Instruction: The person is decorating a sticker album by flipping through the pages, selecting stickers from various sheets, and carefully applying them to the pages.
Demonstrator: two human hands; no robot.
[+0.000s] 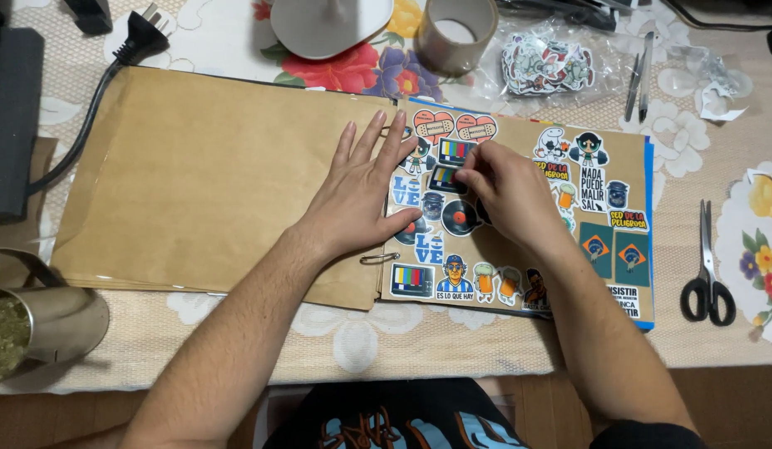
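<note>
Sticker (pixel 446 178) with colour bars pinched by right hand (pixel 504 193) fingertips on scrapbook page (pixel 519 249); left hand (pixel 365 195) lies flat, open, empty.

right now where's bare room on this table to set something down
The blank left page of the album, left of the left hand, is bare. So is the strip of tablecloth between album and scissors. The sticker page and the far edge near the tape roll are crowded.

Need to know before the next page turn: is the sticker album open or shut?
Open. The album lies spread flat: a bare brown page on the left, a sticker-covered page on the right, the left hand flat across the ring binding.
</note>
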